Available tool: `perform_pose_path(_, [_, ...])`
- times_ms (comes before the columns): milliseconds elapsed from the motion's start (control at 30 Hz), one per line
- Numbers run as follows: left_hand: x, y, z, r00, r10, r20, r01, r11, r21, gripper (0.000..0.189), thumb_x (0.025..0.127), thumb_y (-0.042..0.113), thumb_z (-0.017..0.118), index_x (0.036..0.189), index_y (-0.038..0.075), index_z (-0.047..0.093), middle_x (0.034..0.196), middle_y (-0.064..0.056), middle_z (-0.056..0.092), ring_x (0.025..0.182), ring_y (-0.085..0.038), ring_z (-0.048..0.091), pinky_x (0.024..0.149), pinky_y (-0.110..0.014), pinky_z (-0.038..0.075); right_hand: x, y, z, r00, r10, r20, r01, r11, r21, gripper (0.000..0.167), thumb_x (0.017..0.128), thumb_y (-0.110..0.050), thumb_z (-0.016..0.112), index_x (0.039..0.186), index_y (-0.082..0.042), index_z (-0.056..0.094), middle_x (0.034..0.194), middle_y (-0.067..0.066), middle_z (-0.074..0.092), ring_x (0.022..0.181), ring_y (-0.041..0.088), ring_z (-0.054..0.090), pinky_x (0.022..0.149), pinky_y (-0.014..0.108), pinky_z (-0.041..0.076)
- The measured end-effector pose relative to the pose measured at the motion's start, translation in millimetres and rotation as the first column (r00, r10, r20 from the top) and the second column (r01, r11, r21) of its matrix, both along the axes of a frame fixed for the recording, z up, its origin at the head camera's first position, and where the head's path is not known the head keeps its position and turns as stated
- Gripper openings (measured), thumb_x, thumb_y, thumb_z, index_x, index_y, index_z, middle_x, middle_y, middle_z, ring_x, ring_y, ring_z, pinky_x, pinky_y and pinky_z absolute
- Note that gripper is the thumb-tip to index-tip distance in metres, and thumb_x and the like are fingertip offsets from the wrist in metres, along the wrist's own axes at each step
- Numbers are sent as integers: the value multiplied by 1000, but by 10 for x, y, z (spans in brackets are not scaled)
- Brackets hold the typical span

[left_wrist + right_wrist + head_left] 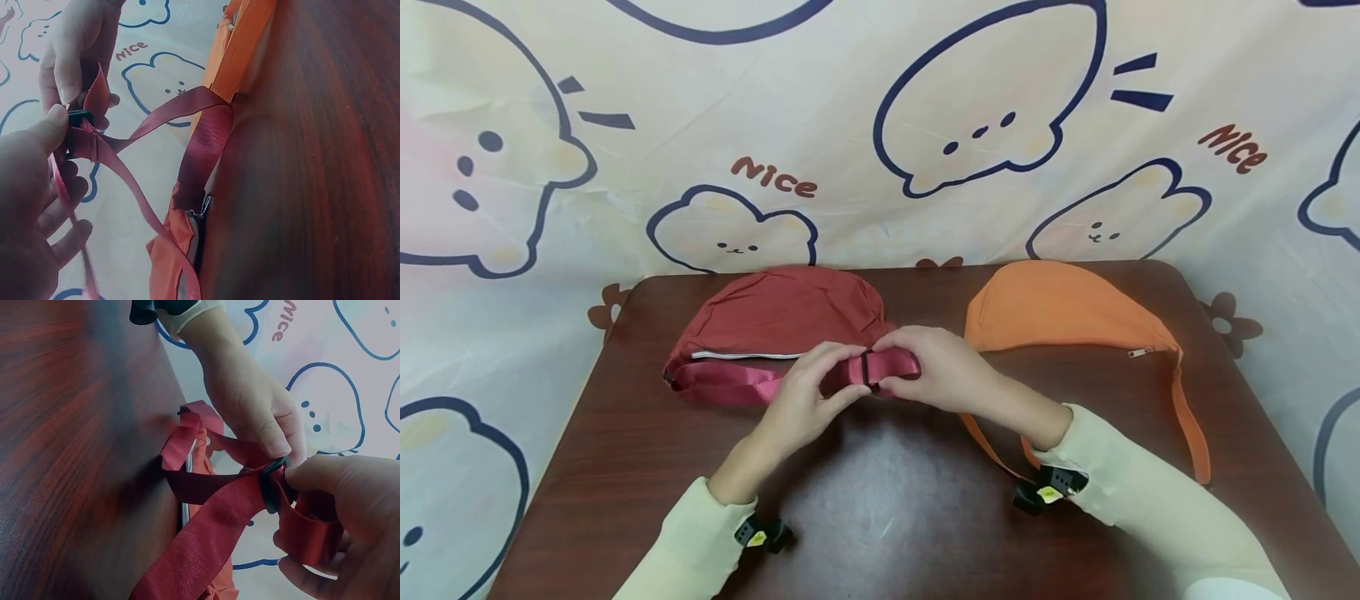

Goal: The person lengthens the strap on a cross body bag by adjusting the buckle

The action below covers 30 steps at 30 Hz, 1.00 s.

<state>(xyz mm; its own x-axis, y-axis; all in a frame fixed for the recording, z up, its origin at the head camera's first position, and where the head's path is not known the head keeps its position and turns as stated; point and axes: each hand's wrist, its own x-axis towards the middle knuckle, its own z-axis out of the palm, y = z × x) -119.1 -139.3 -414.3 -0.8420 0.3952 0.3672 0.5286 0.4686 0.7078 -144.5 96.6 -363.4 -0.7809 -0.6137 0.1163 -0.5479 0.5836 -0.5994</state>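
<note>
Both hands meet over the near side of a red waist bag (790,312) and hold its strap. My left hand (801,404) pinches the black strap slider (867,369) between thumb and forefinger. From the right, my right hand (951,371) pinches the same slider's edge and the webbing by it. A loop of red strap (312,534) bulges out inside the right hand. In the left wrist view the strap (206,137) runs in a bend from the slider to the bag's zipped end.
To the right lies an orange waist bag (1060,308), its strap (1191,425) trailing toward the front. Both bags rest on a dark brown wooden table (880,517). A cloth (820,100) printed with cartoon bears hangs behind and at the sides.
</note>
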Motion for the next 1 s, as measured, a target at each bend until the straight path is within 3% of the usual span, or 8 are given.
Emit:
perform_pose_path(467, [-11,-61,-34,997,18,-82,-20,999,-30,48,82,23,87,125,10,67,119,-4,67,110,-21,60,98,-49,45,20,17,21,999,-6,-35,5,999,-39,38,85,-20,84,120,-12,72,109,2,71,91,16,62,76,31,55])
perform_pose_path(1000, [-4,-326,-29,995,73,-74,-76,996,-44,47,80,18,88,121,11,67,118,-4,67,111,-22,60,97,-51,44,53,156,81,995,-41,-93,38,999,-36,43,81,-22,88,120,-15,72,113,1,69,101,16,59,79,35,56])
